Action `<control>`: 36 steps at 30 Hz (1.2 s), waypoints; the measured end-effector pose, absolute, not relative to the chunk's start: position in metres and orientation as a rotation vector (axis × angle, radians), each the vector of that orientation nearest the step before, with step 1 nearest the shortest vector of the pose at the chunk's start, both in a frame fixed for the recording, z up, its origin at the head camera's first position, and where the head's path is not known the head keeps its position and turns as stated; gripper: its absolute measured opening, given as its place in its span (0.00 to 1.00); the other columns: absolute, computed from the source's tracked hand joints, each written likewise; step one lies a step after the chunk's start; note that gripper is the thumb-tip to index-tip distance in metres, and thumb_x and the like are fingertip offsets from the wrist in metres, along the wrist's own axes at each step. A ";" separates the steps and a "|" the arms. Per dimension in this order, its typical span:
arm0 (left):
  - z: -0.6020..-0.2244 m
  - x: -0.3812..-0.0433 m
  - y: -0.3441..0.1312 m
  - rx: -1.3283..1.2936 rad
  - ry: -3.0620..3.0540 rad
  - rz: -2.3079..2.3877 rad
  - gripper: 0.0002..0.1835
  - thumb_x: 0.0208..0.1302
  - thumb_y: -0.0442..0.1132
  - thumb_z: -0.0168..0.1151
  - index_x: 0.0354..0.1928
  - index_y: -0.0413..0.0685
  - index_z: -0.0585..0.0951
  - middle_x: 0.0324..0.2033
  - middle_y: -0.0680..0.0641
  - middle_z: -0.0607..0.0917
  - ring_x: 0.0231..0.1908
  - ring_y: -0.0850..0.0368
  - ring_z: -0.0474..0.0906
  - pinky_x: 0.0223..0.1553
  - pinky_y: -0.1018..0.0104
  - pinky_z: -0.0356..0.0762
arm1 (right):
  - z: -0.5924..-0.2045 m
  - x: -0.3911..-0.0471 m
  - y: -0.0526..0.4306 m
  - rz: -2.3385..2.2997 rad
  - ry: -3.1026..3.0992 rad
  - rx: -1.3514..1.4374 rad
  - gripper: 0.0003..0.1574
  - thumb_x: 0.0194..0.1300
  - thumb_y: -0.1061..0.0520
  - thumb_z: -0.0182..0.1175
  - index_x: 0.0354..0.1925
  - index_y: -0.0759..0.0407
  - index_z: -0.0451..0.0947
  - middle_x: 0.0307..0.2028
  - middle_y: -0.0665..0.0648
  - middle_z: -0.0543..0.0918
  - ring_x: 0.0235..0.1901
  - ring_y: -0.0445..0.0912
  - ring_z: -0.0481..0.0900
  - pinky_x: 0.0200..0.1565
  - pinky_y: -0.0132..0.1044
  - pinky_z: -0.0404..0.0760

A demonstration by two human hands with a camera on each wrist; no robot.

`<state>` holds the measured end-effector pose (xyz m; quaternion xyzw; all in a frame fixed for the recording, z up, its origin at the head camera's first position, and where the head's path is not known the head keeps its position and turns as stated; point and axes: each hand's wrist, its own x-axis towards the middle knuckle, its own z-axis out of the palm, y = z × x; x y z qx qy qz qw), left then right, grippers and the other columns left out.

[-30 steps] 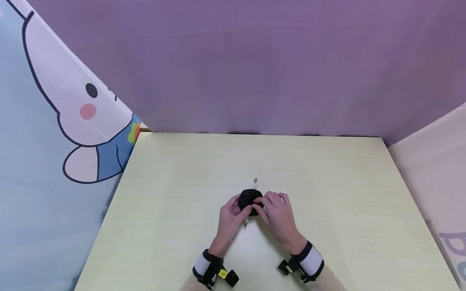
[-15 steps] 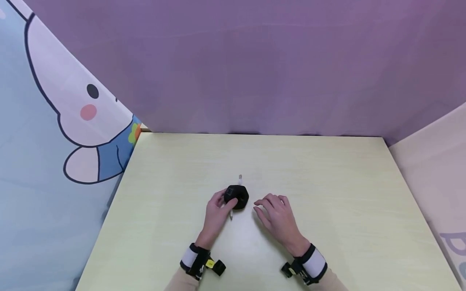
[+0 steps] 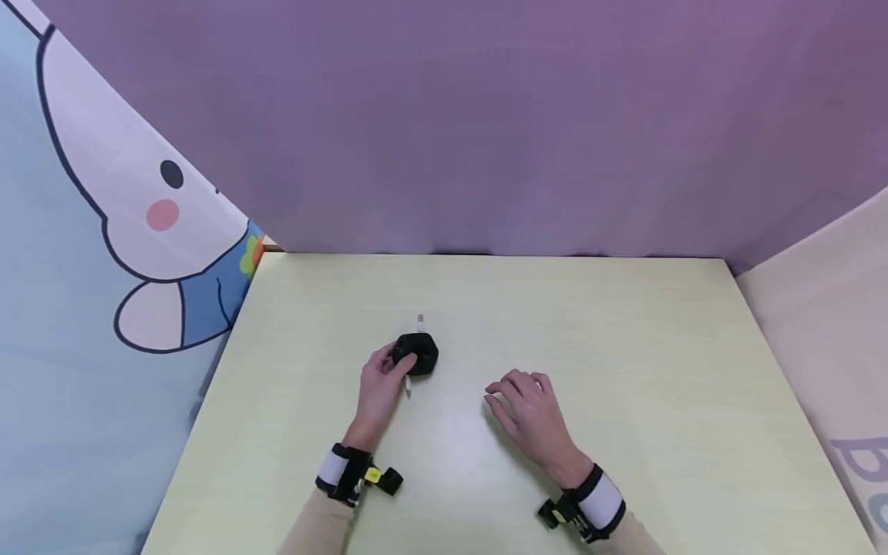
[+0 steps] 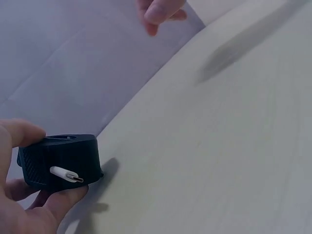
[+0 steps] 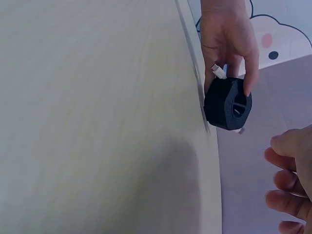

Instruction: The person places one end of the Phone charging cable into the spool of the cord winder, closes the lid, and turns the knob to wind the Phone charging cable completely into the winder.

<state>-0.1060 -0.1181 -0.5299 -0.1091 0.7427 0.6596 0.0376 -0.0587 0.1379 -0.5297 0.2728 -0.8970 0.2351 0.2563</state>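
Observation:
My left hand [image 3: 376, 395] holds a black, roughly hexagonal cable winder [image 3: 425, 356] above the table, thumb on its top and fingers beneath. A white USB plug [image 3: 420, 324] sticks out of its far side. From the near side pokes a slim white USB-C plug [image 4: 65, 174], clearest in the left wrist view. The right wrist view shows an opening through the middle of the cable winder [image 5: 224, 105]; any cable wound inside is mostly hidden. To the right, my right hand [image 3: 533, 420] hovers over the table with loosely bent fingers and nothing in them.
The pale wooden table [image 3: 590, 324] runs back to a purple curtain [image 3: 486, 139]. A blue cloth with a cartoon figure [image 3: 173, 231] hangs at the left, a pale one [image 3: 819, 308] at the right. Each wrist wears a strapped camera.
The right hand has let go of the cable winder and stayed almost in place. My left hand has carried the winder left and slightly away from the body.

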 end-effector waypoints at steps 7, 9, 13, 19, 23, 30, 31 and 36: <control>-0.544 -0.118 -0.135 -0.405 2.274 2.033 0.35 0.55 0.57 0.64 0.62 0.47 0.72 0.51 0.45 0.78 0.51 0.58 0.74 0.52 0.66 0.73 | -0.530 -0.059 0.139 0.628 -2.453 0.736 0.06 0.58 0.52 0.63 0.35 0.52 0.81 0.30 0.48 0.76 0.32 0.43 0.73 0.44 0.46 0.69; -0.544 -0.119 -0.138 -0.418 2.283 2.028 0.36 0.55 0.58 0.64 0.62 0.46 0.72 0.51 0.44 0.78 0.51 0.58 0.74 0.52 0.66 0.73 | -0.531 -0.059 0.139 0.624 -2.455 0.734 0.06 0.58 0.52 0.63 0.35 0.52 0.81 0.30 0.48 0.76 0.32 0.43 0.74 0.44 0.46 0.69; -0.542 -0.121 -0.142 -0.415 2.320 1.996 0.36 0.56 0.58 0.63 0.62 0.44 0.71 0.52 0.43 0.78 0.51 0.58 0.74 0.53 0.64 0.73 | -0.531 -0.058 0.140 0.620 -2.465 0.729 0.06 0.58 0.52 0.63 0.35 0.52 0.81 0.30 0.48 0.76 0.32 0.43 0.74 0.44 0.46 0.69; -0.541 -0.123 -0.148 -0.405 2.476 1.921 0.33 0.58 0.56 0.62 0.61 0.45 0.72 0.46 0.44 0.78 0.44 0.55 0.75 0.47 0.65 0.74 | -0.531 -0.057 0.141 0.620 -2.466 0.722 0.06 0.58 0.52 0.63 0.35 0.52 0.81 0.30 0.48 0.76 0.31 0.43 0.74 0.45 0.46 0.69; -0.540 -0.125 -0.152 -0.420 2.584 1.810 0.30 0.59 0.56 0.62 0.58 0.45 0.75 0.43 0.45 0.81 0.40 0.56 0.77 0.39 0.70 0.76 | -0.532 -0.056 0.142 0.606 -2.469 0.718 0.06 0.58 0.52 0.64 0.35 0.52 0.81 0.30 0.48 0.76 0.31 0.43 0.74 0.44 0.46 0.69; -0.539 -0.125 -0.156 -0.417 2.746 1.600 0.26 0.61 0.53 0.60 0.55 0.45 0.78 0.40 0.44 0.83 0.36 0.55 0.79 0.37 0.64 0.76 | -0.534 -0.056 0.144 0.601 -2.464 0.712 0.06 0.57 0.52 0.64 0.34 0.52 0.81 0.30 0.48 0.76 0.31 0.43 0.74 0.44 0.46 0.69; -0.539 -0.125 -0.156 -0.425 2.763 1.580 0.25 0.61 0.53 0.60 0.55 0.45 0.79 0.40 0.44 0.84 0.35 0.55 0.79 0.36 0.63 0.75 | -0.534 -0.056 0.144 0.601 -2.464 0.711 0.06 0.57 0.52 0.64 0.34 0.52 0.81 0.30 0.48 0.76 0.31 0.43 0.74 0.44 0.46 0.69; -0.544 -0.127 -0.158 -0.435 2.803 1.539 0.24 0.61 0.52 0.60 0.54 0.45 0.80 0.40 0.44 0.83 0.32 0.55 0.77 0.35 0.62 0.73 | -0.534 -0.055 0.145 0.596 -2.473 0.706 0.06 0.58 0.52 0.64 0.34 0.51 0.81 0.30 0.48 0.76 0.31 0.43 0.74 0.44 0.46 0.69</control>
